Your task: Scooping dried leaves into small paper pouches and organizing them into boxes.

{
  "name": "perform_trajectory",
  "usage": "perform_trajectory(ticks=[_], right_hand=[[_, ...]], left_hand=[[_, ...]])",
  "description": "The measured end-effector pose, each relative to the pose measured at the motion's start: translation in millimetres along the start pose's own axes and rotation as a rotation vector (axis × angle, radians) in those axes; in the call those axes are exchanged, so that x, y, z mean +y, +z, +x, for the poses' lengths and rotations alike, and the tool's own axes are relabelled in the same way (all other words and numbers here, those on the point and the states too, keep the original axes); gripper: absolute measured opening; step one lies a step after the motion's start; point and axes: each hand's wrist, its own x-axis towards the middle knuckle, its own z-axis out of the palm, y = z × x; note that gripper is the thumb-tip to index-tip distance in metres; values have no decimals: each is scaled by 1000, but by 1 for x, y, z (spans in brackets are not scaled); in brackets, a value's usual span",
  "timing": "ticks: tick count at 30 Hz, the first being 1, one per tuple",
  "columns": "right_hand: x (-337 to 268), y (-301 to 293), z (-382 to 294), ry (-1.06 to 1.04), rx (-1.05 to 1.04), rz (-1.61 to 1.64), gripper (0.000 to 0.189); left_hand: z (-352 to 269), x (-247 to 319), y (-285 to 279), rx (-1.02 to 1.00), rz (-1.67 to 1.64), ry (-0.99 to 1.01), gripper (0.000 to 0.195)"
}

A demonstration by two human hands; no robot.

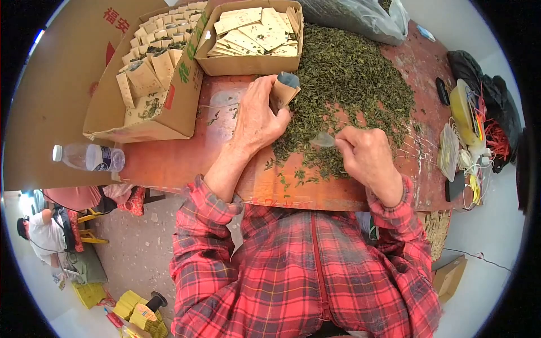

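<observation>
My left hand (pixel 260 116) grips a small brown paper packet (pixel 284 89), its open mouth showing a silvery lining. Fingers and thumb wrap around the packet's sides. In my right hand (pixel 367 153) is a small translucent scoop (pixel 323 139), held low over the near part of a heap of dried green leaves (pixel 351 72). The leaves look like tea and spread thinly towards the table's front edge. Whether the packet holds any leaves cannot be seen.
Upright packets fill a long cardboard box (pixel 139 132) at left; flat packets fill a smaller box (pixel 249 65). A plastic bottle (pixel 91 157) lies at the left edge. Behind the heap sits a grey plastic bag (pixel 351 21). Containers and cables (pixel 469 164) crowd the right. A person (pixel 46 232) sits lower left.
</observation>
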Motion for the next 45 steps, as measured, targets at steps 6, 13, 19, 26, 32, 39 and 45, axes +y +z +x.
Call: perform_trajectory(ticks=[6,13,19,26,32,39,45], right_hand=[[9,25,20,-10,152,-31,3],[25,42,30,-45,298,-3,2],[29,46,30,-60,306,44,1],[33,49,29,-114,352,66,3],[33,47,29,-161,408,71,6],[34,44,29,-156,427,91,8],[32,39,28,-169,451,106,10]], left_hand=[[4,-1,1,-46,-26,-31,53],[5,13,3,-128,-44,-85,49],[6,19,-1,-180,-111,-126,45],[4,19,1,-179,-139,-97,48],[2,14,4,-158,-137,-40,48],[4,23,-2,-220,-139,-130,48],[1,18,2,-165,-151,-94,46]])
